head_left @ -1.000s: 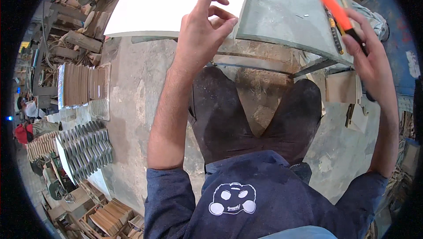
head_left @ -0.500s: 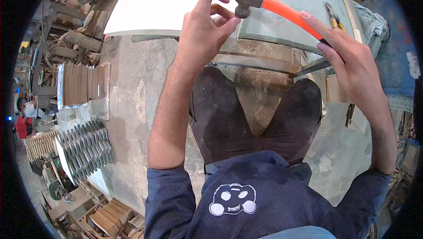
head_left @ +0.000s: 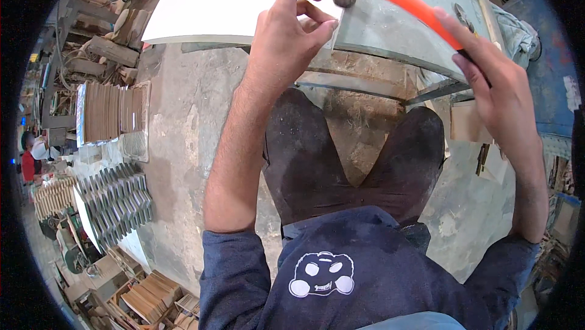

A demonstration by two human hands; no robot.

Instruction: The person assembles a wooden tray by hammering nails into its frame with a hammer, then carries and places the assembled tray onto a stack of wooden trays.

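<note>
My right hand (head_left: 496, 80) grips the black lower end of a claw hammer (head_left: 409, 4) with an orange handle. The hammer's dark head is raised, slightly blurred, just right of my left fingertips and apart from them. My left hand (head_left: 285, 28) is at the near right corner of a large white panel (head_left: 207, 1). Its thumb and a finger pinch together there; what is between them is too small to make out. The panel lies on a table with a grey top (head_left: 381, 35).
Pliers (head_left: 463, 18) lie at the table's right side, near a crumpled cloth (head_left: 517, 35). A blue surface (head_left: 548, 74) stands at the right. On the left floor are stacked brown boards (head_left: 103, 114), a pile of grey-edged pieces (head_left: 116, 202) and wood scraps (head_left: 113, 50). A person in red (head_left: 29, 162) is far left.
The hammer has swung up and to the right, away from my left fingertips, with my right hand moving along. My left hand has stayed nearly in place, still pinching.
</note>
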